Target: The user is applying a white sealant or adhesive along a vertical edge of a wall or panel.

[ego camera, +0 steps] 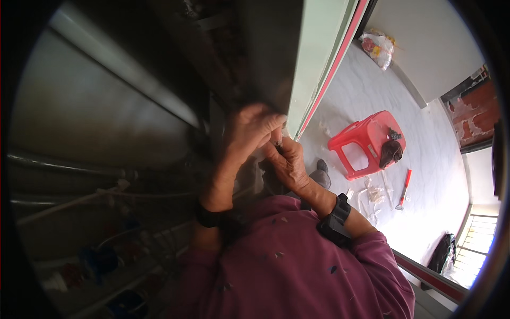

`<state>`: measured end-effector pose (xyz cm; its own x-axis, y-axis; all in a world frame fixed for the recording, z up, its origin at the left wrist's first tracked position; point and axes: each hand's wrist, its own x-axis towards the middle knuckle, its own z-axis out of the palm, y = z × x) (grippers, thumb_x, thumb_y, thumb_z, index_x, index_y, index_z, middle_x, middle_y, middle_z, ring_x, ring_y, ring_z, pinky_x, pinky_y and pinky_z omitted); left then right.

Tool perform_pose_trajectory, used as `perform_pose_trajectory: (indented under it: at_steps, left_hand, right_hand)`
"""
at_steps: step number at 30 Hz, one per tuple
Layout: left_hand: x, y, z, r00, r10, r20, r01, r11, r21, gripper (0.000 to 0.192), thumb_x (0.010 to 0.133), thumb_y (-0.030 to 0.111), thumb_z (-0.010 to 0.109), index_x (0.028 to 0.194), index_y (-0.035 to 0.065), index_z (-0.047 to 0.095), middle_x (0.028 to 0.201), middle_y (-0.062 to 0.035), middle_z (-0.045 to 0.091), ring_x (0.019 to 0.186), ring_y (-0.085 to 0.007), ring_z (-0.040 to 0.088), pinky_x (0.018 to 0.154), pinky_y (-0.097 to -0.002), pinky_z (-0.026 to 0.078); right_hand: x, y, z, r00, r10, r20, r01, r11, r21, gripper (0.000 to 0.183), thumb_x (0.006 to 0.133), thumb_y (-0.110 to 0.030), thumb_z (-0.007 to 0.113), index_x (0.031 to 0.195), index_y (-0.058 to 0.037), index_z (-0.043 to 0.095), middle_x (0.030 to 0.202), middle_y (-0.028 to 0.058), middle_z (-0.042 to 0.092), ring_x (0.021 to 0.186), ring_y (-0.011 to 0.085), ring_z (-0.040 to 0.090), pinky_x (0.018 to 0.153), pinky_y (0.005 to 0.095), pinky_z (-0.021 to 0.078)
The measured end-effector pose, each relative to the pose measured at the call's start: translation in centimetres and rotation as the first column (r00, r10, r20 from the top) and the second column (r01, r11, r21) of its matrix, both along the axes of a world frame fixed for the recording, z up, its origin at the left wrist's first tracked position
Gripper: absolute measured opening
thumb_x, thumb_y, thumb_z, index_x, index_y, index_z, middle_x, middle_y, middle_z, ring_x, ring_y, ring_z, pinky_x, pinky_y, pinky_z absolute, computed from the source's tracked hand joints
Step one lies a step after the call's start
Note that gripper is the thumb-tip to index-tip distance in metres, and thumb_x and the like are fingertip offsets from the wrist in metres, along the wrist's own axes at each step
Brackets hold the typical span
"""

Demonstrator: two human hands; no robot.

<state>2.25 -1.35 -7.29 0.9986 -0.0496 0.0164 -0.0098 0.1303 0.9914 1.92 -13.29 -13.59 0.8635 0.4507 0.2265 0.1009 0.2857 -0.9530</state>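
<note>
My left hand (pixel 255 129) is raised beside the lower end of a pale green door frame panel (pixel 316 60), its thumb and fingers pinched together and slightly blurred. Just below it, my right hand (pixel 290 164) has its fingers curled in towards the left fingertips. A small ragged whitish scrap (pixel 278 142) shows between the two hands; most of it is hidden by the fingers. A red strip (pixel 336 65) runs along the panel's edge. Black bands sit on both my forearms.
Right of the panel, a red plastic stool (pixel 372 145) bears a dark crumpled bag (pixel 391 154). A red-handled scraper (pixel 405 189) and torn plastic scraps (pixel 374 194) lie on the marbled floor. Dark pipes (pixel 67 165) and blue-and-red valves or meters (pixel 99 259) fill the shaded left side.
</note>
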Motion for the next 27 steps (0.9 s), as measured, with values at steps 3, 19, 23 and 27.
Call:
perform_pose_trajectory:
  at_steps: [3,19,23,27]
  left_hand:
    - [-0.2,-0.5,0.1,0.999,0.037,0.026,-0.037,0.999,0.017,0.016,0.081,0.016,0.057,0.072,0.0033,0.054,0.06,-0.0051,0.055,0.044,-0.0043,0.038,0.041,-0.0171,0.029]
    - [0.1,-0.7,-0.3,0.995,0.009,0.099,-0.007,1.0,-0.023,0.015,0.08,0.017,0.058,0.072,0.0041,0.055,0.058,-0.0041,0.055,0.046,-0.0055,0.039,0.043,-0.018,0.032]
    - [0.3,-0.6,-0.2,0.997,-0.007,0.079,0.009,1.0,-0.026,0.016,0.08,0.017,0.058,0.073,0.0037,0.055,0.06,-0.004,0.055,0.047,-0.0056,0.039,0.043,-0.0178,0.032]
    - [0.2,-0.6,-0.2,0.997,-0.024,0.079,0.031,0.996,-0.089,0.016,0.08,0.018,0.059,0.073,0.0041,0.055,0.06,-0.0041,0.056,0.047,-0.0056,0.04,0.043,-0.0179,0.032]
  right_hand:
    - [0.3,-0.2,-1.0,0.998,0.031,0.054,-0.026,0.996,-0.087,0.018,0.087,-0.012,0.048,0.1,-0.001,0.054,0.093,-0.0013,0.054,0.087,0.0051,0.046,0.076,0.0209,0.0375]
    - [0.3,-0.3,-0.8,0.996,-0.053,0.067,0.06,0.992,-0.114,0.017,0.087,-0.014,0.047,0.097,-0.0005,0.053,0.081,-0.0051,0.051,0.072,0.0017,0.041,0.063,0.017,0.0346]
    - [0.3,-0.4,0.0,0.998,-0.059,0.023,0.061,0.992,-0.114,0.007,0.084,-0.005,0.048,0.089,-0.0023,0.052,0.083,0.0008,0.052,0.079,0.0086,0.047,0.072,0.0221,0.0388]
    - [0.2,-0.5,0.1,0.999,-0.041,0.023,0.043,0.995,-0.092,0.01,0.085,-0.005,0.048,0.093,-0.0017,0.052,0.083,0.001,0.053,0.079,0.0087,0.047,0.072,0.0218,0.0386]
